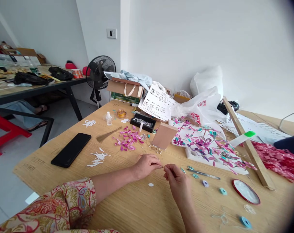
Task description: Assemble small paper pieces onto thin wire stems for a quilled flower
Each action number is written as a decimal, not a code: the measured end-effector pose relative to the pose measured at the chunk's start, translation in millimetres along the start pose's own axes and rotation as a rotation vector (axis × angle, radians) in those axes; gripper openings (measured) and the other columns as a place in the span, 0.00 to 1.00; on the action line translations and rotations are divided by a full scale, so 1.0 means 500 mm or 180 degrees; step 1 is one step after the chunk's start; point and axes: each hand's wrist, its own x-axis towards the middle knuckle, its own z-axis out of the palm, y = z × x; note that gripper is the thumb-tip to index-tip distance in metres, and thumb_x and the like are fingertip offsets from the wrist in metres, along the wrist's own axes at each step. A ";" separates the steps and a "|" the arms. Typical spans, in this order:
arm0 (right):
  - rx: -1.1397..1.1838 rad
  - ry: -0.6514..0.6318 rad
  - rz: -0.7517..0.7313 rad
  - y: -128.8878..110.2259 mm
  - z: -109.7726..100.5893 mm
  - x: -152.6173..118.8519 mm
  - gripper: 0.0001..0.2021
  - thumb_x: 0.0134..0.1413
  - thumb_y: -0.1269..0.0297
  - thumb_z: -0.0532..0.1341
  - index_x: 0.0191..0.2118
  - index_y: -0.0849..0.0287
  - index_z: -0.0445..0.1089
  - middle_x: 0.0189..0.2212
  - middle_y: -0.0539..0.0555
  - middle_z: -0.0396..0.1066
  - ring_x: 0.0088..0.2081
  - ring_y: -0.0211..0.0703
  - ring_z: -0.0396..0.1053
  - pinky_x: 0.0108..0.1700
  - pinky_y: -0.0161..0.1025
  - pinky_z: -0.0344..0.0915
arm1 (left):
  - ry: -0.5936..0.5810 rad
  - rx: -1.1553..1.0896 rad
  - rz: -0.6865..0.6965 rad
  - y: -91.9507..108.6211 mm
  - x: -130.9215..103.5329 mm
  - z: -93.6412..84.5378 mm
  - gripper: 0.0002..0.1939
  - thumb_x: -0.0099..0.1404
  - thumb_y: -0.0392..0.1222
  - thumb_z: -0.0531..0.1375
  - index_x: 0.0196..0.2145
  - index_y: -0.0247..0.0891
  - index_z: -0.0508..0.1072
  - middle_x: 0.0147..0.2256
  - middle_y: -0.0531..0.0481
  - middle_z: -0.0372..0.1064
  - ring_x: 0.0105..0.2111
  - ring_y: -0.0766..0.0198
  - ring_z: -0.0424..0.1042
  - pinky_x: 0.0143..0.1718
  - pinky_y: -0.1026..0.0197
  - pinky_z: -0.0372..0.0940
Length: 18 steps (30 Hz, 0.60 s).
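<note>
My left hand (148, 165) and my right hand (177, 178) meet just above the wooden table, fingertips almost touching. Both are closed in a pinch; whatever lies between the fingers is too small to make out. A small white oval piece (151, 184) lies on the table below them. Right of my right hand are tweezers (206, 173), teal leaf shapes (195, 176), a lilac thread spool (205, 183) and a teal spool (223, 191). Beyond the hands stand a brown board (164, 136) and loose pearl beads (155, 149). Pink petals (129, 138) are heaped behind my left hand.
A black phone (71, 150) and white paper slivers (97, 158) lie left. Flower sprays (207, 142) rest on white sheets at right, near a wooden bar (249, 145) and a red-rimmed round dish (246, 191). A fan (100, 72) stands behind. Someone's legs (23, 111) show under another table.
</note>
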 end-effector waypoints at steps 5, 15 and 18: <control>-0.0156 0.0025 -0.0051 0.005 -0.005 0.004 0.11 0.50 0.58 0.53 0.26 0.57 0.66 0.15 0.48 0.67 0.18 0.38 0.66 0.22 0.32 0.61 | 0.0028 -0.0587 -0.0565 -0.005 0.004 0.008 0.07 0.52 0.41 0.59 0.25 0.35 0.74 0.24 0.52 0.65 0.26 0.69 0.62 0.29 0.67 0.55; -0.0965 0.0270 -0.1724 -0.004 -0.027 -0.008 0.09 0.54 0.68 0.51 0.40 0.56 0.65 0.38 0.55 0.70 0.37 0.40 0.69 0.37 0.34 0.65 | -0.0573 -0.2798 -0.1863 -0.005 0.009 -0.021 0.14 0.41 0.44 0.66 0.24 0.30 0.71 0.16 0.56 0.59 0.18 0.75 0.55 0.22 0.68 0.46; -0.1240 -0.0150 -0.1935 0.011 -0.017 -0.005 0.14 0.55 0.74 0.47 0.45 0.55 0.62 0.44 0.56 0.67 0.42 0.39 0.68 0.39 0.34 0.65 | -0.0863 -0.3022 -0.1971 -0.004 0.010 -0.028 0.13 0.41 0.42 0.66 0.24 0.30 0.72 0.17 0.55 0.60 0.17 0.76 0.56 0.21 0.67 0.46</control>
